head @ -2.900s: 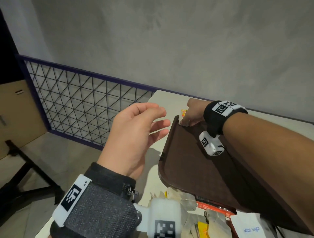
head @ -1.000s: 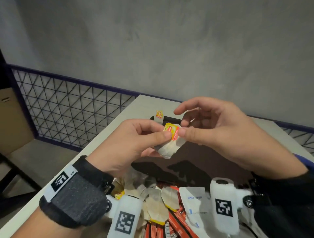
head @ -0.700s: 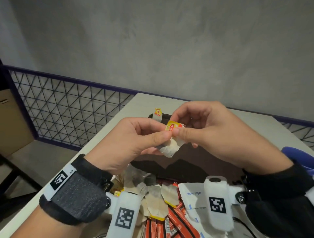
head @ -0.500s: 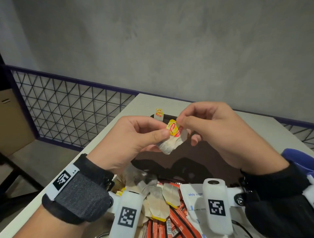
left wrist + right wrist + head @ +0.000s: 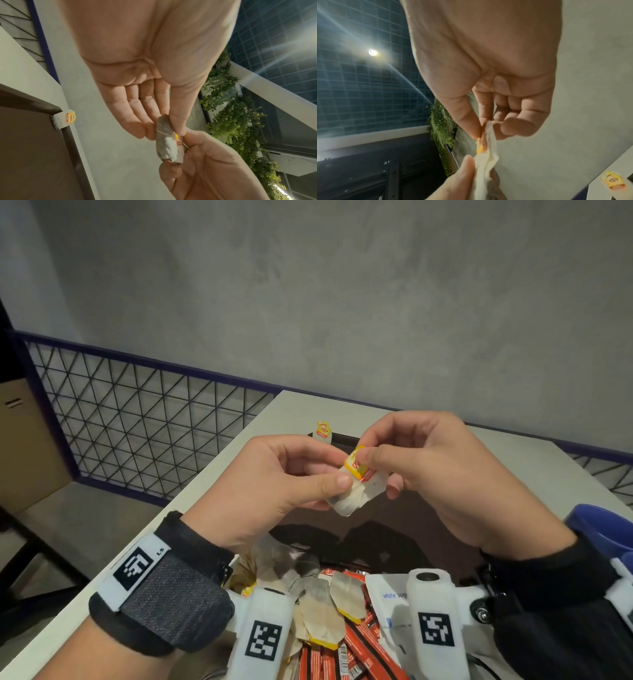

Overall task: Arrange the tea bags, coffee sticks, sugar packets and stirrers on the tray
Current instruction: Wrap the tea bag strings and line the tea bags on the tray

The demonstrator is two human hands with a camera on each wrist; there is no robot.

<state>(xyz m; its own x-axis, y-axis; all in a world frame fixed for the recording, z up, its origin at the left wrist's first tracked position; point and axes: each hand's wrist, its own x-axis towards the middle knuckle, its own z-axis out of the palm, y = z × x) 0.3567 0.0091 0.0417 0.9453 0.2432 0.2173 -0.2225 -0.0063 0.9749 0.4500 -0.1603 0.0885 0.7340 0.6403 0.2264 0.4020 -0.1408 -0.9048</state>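
Both hands hold one white tea bag [image 5: 356,491] in the air above the brown tray [image 5: 394,518]. My left hand [image 5: 274,484] pinches the bag's lower part between thumb and fingers. My right hand [image 5: 421,470] pinches its yellow tag [image 5: 356,465] at the top. In the left wrist view the tea bag [image 5: 165,140] hangs between the two hands, and in the right wrist view the tea bag [image 5: 486,152] is crumpled. Another tea bag [image 5: 323,433] lies over the tray's far left corner. Near me lie loose tea bags [image 5: 322,614], red coffee sticks [image 5: 356,652] and white sugar packets [image 5: 387,601].
The tray sits on a pale table [image 5: 513,453] against a grey wall. A blue-framed wire mesh fence [image 5: 137,412] runs to the left, with a cardboard box [image 5: 24,446] on the floor behind it. Something blue [image 5: 603,529] shows at the right edge.
2.9 s ago my right hand was at the tray's far left corner and the left was open. Now both pinch a tea bag; the right fingers have shifted on its tag.
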